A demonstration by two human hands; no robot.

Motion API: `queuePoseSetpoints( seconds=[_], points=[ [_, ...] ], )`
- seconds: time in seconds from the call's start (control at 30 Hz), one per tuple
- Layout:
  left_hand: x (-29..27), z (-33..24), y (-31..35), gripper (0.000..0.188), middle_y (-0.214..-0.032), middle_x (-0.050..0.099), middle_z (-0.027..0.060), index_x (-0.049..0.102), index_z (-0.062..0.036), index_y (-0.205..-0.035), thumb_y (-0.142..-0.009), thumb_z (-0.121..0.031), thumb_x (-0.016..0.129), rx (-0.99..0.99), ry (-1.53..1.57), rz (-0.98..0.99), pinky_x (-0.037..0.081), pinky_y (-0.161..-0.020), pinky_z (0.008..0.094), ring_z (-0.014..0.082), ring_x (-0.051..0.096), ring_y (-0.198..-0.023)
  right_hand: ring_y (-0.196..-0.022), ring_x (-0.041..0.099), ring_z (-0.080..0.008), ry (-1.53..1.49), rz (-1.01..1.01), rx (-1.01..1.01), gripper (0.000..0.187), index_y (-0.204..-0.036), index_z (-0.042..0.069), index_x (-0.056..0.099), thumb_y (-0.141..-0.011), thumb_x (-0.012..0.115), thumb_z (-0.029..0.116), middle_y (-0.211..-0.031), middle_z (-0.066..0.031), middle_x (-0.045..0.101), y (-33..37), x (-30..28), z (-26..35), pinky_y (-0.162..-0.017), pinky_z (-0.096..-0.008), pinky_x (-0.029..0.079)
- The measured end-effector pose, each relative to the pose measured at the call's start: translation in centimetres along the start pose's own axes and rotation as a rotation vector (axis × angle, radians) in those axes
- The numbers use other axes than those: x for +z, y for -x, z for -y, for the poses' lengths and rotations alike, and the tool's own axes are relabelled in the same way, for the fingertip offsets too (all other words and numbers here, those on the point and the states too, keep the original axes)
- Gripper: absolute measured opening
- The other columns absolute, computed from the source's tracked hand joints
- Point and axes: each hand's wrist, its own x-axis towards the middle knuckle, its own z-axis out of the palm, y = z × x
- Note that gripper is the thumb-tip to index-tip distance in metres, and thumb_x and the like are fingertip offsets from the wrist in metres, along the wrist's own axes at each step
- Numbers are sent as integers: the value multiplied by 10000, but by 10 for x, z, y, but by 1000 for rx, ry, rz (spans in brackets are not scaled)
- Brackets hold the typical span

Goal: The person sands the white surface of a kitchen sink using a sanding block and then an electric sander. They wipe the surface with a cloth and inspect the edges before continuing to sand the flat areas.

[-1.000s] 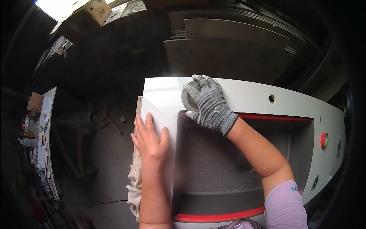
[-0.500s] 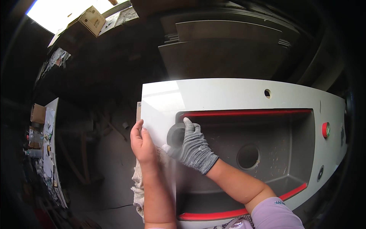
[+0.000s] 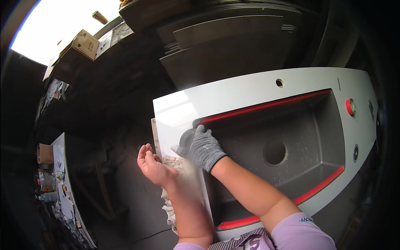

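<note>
A white countertop point(image 3: 246, 87) with a sunken dark grey sink point(image 3: 250, 121) lies before me, red tape point(image 3: 266, 106) running along parts of the sink's rim. My right hand point(image 3: 204, 150), in a grey knit glove, grips a dark grey round disc point(image 3: 187, 137) at the sink's left rim. The glove hides part of the disc, so its kind does not show. My bare left hand point(image 3: 155, 166) hovers beside the countertop's left end, fingers loosely bent and holding nothing. Just past it, a pale crumpled cloth point(image 3: 174, 163) lies against that end.
On the countertop's right part sit a red tape roll point(image 3: 350, 107) and a small dark round fitting point(image 3: 356, 153). A tap hole point(image 3: 279, 83) pierces the back strip. Large panels point(image 3: 225, 46) lean behind. At far left stands a cluttered table point(image 3: 66, 191); a cardboard box point(image 3: 85, 43) sits farther back.
The view has turned, so the countertop now slants up to the right. My left hand has drawn away from the countertop's end and its fingers have curled. The right hand keeps the disc.
</note>
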Motion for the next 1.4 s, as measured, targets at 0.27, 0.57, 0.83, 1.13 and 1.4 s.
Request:
queuePoseSetpoints(
  seconds=[0.27,0.57,0.83,1.13,1.4],
  points=[
    [5,-11,0,228,-1135,636,5,576,-81,-1180,-969,-120,500,-36,8,-26,367,-874,229,68,549,-1026,-1111,610,-332,258,238,-111,664,-1169,132,674,-859,550,706,-1255,-180,602,4,-18,21,-899,-441,535],
    [5,-10,1,221,-1117,638,33,569,-45,-1173,-965,-88,508,-53,15,14,417,-835,236,91,574,-993,-1136,631,-360,133,124,1,612,-1153,153,706,-892,511,671,-1258,-129,644,-14,-6,11,-931,-407,533],
    [7,-7,1,223,-1138,615,90,553,-18,-1181,-976,-85,495,-45,61,51,464,-942,284,164,579,-1058,-1170,610,-377,77,113,-6,708,-1200,136,695,-878,468,724,-1342,-270,545,-16,2,3,-955,-460,515],
    [9,-9,2,224,-1072,643,42,570,-40,-1173,-965,-104,516,-54,31,27,428,-818,217,99,582,-994,-1159,579,-364,220,139,-139,606,-1205,131,692,-980,381,600,-1276,-89,663,-13,-20,10,-952,-493,495],
    [7,-10,-9,235,-1108,628,58,562,-27,-1172,-956,-103,506,-25,50,26,424,-855,219,117,583,-1007,-1255,551,-369,165,234,-90,608,-1287,169,645,-979,368,614,-1361,-101,609,-7,-34,25,-1052,-510,418]
  ],
)
